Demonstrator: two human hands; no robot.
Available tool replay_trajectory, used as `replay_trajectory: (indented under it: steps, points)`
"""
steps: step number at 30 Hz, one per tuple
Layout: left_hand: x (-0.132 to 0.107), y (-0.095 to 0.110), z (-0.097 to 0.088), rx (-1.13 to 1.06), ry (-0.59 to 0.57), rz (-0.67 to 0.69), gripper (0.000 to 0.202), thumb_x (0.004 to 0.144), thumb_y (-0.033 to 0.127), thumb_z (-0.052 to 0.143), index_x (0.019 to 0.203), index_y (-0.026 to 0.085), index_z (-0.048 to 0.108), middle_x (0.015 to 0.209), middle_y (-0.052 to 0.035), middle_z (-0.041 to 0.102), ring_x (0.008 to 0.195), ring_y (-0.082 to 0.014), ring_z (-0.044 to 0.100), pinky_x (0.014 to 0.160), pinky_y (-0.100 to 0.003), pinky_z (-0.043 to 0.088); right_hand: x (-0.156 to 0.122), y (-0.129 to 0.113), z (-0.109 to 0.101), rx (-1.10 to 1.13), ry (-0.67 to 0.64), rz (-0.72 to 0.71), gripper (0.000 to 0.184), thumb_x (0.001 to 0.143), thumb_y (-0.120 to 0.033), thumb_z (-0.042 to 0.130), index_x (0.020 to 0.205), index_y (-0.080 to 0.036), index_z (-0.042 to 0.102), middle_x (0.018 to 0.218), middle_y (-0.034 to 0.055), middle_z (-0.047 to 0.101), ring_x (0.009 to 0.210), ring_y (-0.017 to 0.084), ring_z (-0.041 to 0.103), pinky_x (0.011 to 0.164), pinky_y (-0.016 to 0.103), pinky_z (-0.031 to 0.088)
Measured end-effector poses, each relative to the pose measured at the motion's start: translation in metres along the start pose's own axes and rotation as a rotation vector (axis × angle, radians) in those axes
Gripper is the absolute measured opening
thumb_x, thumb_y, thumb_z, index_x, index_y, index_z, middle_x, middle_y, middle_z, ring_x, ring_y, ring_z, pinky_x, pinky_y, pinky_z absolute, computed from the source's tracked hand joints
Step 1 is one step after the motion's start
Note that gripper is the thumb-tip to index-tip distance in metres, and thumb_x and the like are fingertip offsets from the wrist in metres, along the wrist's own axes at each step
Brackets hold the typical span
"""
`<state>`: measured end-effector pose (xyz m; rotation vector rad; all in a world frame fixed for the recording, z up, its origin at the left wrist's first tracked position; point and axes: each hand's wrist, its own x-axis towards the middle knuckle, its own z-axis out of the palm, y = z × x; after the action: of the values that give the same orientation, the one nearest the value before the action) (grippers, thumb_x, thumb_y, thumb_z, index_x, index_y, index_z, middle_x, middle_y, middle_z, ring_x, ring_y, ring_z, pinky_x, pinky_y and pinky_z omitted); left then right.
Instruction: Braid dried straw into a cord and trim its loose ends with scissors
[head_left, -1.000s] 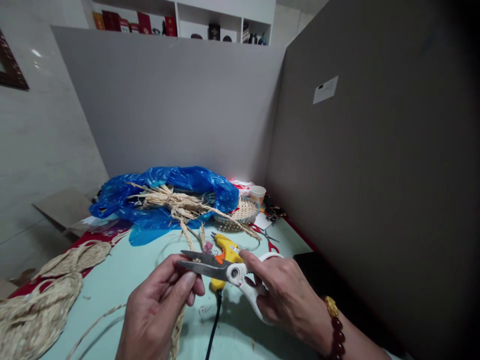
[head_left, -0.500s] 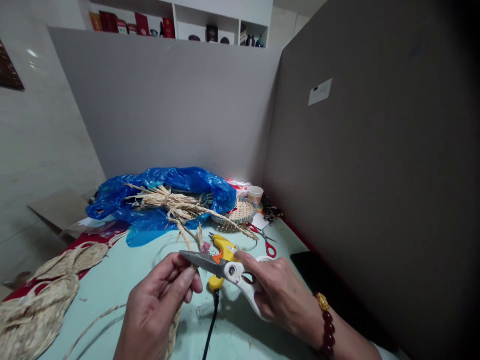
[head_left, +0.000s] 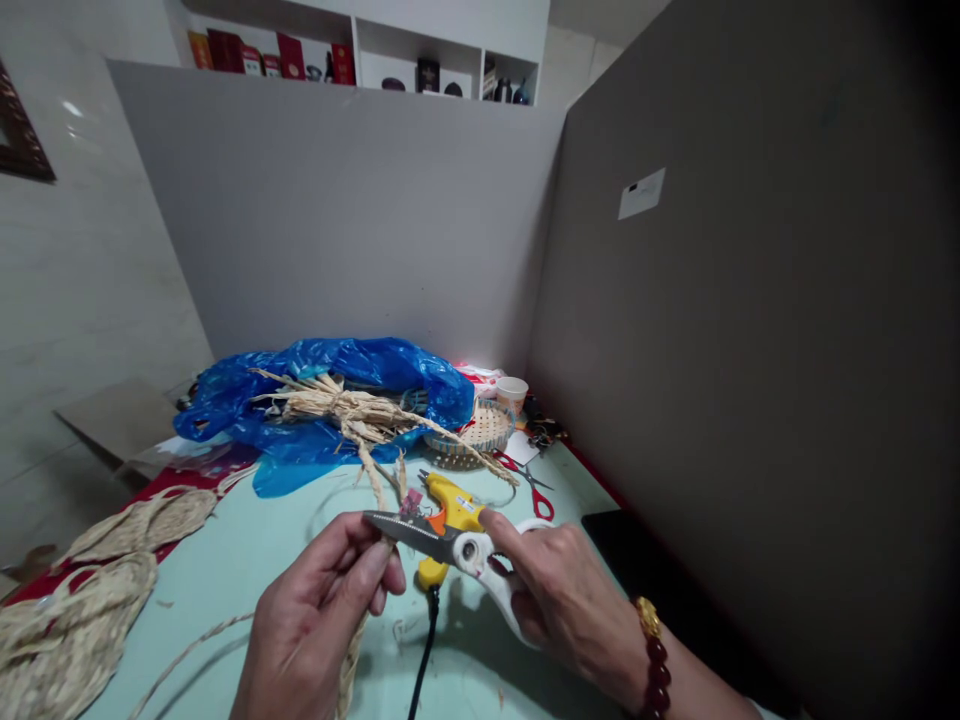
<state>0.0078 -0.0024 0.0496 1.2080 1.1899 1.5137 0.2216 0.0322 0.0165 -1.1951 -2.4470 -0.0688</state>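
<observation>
My right hand [head_left: 559,590] grips a pair of white-handled scissors [head_left: 470,552], its index finger stretched along the handle. The dark blades point left, and their tips lie by the fingertips of my left hand [head_left: 319,605]. Thumb and fingers of that left hand are pinched on a braided straw cord [head_left: 351,660], which hangs down below the hand. Just what sits between the blades is hidden. Behind the scissors lies a yellow glue gun [head_left: 454,500] with an orange trigger and a black cable.
A straw bundle [head_left: 337,402] rests on a blue plastic bag [head_left: 375,355] at the back. Beside it are a woven basket [head_left: 484,428], a paper cup [head_left: 511,392] and red-handled scissors [head_left: 541,503]. Woven straw pieces [head_left: 67,630] lie at left. A grey partition [head_left: 735,330] stands on the right.
The white-handled scissors have shifted slightly right and down, and their blades look turned, with a serrated edge showing. My left hand still pinches the cord in nearly the same place.
</observation>
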Motion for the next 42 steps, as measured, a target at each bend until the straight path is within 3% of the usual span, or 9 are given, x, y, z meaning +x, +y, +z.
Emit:
replay_trajectory:
  steps: [8,11,16,18,26,31,36,39,42]
  points:
    - [0.001,0.005,0.001,-0.046,0.025,-0.015,0.018,0.074,0.04,0.073,0.079,0.023,0.07,0.063,0.0015,0.063,0.066,-0.0144,0.051,0.057,-0.018,0.041,0.006,-0.021,-0.007,0.352,-0.079,0.076,0.006,0.086,-0.023,0.046,0.091,-0.021,0.049,0.061,-0.004,0.049,0.048,0.012,0.034,0.051,0.025,0.025]
    - [0.002,0.004,0.001,-0.044,0.031,-0.007,0.016,0.074,0.038,0.073,0.078,0.023,0.07,0.061,0.0019,0.063,0.063,-0.0138,0.052,0.057,-0.018,0.042,0.006,-0.019,-0.009,0.27,-0.087,0.077,0.011,0.083,-0.025,0.049,0.094,-0.02,0.051,0.063,-0.0014,0.055,0.051,0.014,0.042,0.052,0.026,0.026]
    - [0.002,0.0,0.002,-0.029,0.025,0.022,0.014,0.072,0.036,0.074,0.079,0.025,0.071,0.063,0.0018,0.066,0.061,-0.0144,0.055,0.055,-0.019,0.043,0.002,-0.009,-0.006,0.005,-0.059,0.027,0.044,0.077,-0.025,0.052,0.12,-0.016,0.048,0.066,0.0012,0.058,0.057,0.02,0.048,0.054,0.031,0.023]
    - [0.0,0.001,0.002,0.019,0.02,0.031,0.011,0.073,0.036,0.072,0.077,0.026,0.07,0.061,0.0022,0.065,0.061,-0.0145,0.054,0.057,-0.019,0.043,0.001,-0.008,-0.004,-0.044,-0.046,0.019,0.049,0.075,-0.023,0.051,0.122,-0.016,0.047,0.065,0.001,0.058,0.057,0.02,0.048,0.054,0.031,0.021]
    - [-0.001,0.003,-0.002,0.192,-0.057,0.026,0.015,0.078,0.04,0.066,0.071,0.027,0.068,0.063,0.0022,0.062,0.066,-0.0164,0.052,0.06,-0.02,0.041,0.002,-0.009,-0.002,-0.034,0.016,0.043,0.03,0.059,-0.01,0.046,0.087,-0.02,0.047,0.057,-0.0022,0.046,0.049,0.015,0.031,0.051,0.032,0.014]
    - [-0.002,0.004,0.002,0.136,-0.091,-0.006,0.016,0.077,0.042,0.067,0.076,0.027,0.069,0.063,0.0018,0.063,0.067,-0.0164,0.052,0.062,-0.02,0.041,0.007,-0.015,-0.006,0.423,-0.03,0.167,0.014,0.078,-0.018,0.053,0.081,-0.022,0.04,0.058,-0.007,0.039,0.049,0.011,0.026,0.05,0.025,0.022]
    - [-0.001,0.001,0.006,-0.074,-0.185,-0.178,0.02,0.074,0.042,0.07,0.08,0.023,0.067,0.067,0.0009,0.064,0.063,-0.0131,0.048,0.062,-0.02,0.041,0.012,-0.017,-0.009,0.776,0.075,0.359,0.023,0.087,-0.039,0.059,0.085,-0.022,0.045,0.061,-0.007,0.042,0.055,0.01,0.037,0.053,0.021,0.032]
    - [0.0,-0.001,0.005,-0.117,-0.224,-0.238,0.028,0.074,0.049,0.069,0.081,0.022,0.065,0.064,0.003,0.053,0.059,-0.011,0.039,0.055,-0.019,0.034,0.013,-0.017,-0.008,0.95,0.055,0.442,0.028,0.086,-0.045,0.061,0.092,-0.021,0.047,0.06,-0.007,0.047,0.049,0.009,0.043,0.048,0.021,0.035]
    - [-0.002,0.0,0.004,0.021,-0.237,-0.191,0.038,0.076,0.058,0.063,0.072,0.02,0.06,0.058,0.005,0.039,0.055,-0.0104,0.032,0.051,-0.02,0.027,0.013,-0.019,-0.006,1.091,0.005,0.475,0.03,0.084,-0.044,0.064,0.094,-0.022,0.047,0.062,-0.006,0.054,0.044,0.008,0.046,0.045,0.02,0.037]
